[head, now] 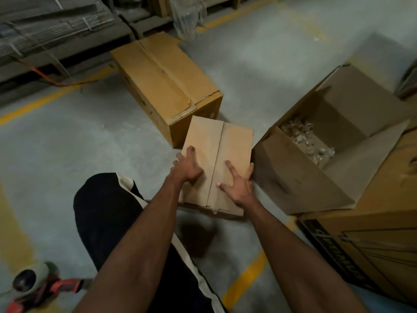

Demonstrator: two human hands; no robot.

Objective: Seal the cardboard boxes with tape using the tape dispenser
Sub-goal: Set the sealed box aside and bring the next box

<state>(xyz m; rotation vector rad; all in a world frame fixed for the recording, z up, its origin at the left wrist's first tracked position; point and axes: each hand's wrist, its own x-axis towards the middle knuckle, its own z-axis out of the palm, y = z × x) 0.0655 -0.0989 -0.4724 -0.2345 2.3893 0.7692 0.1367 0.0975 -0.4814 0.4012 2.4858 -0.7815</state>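
Head view, mid-frame: both hands, left [188,169] and right [237,185], press spread fingers on the small box [217,163], flaps closed; next, likely fetching the tape dispenser [38,288], lower left.

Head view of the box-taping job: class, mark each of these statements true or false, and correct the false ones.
1. Both hands rest on the small box. True: left hand and right hand lie on its closed flaps.
2. The right hand holds the tape dispenser. False: it lies on the floor by the person's left side, untouched.
3. The large box on the right is sealed. False: its flaps are open, with clear packing inside.
4. The box farther back has its flaps closed. True.
5. Yellow lines mark the floor. True.
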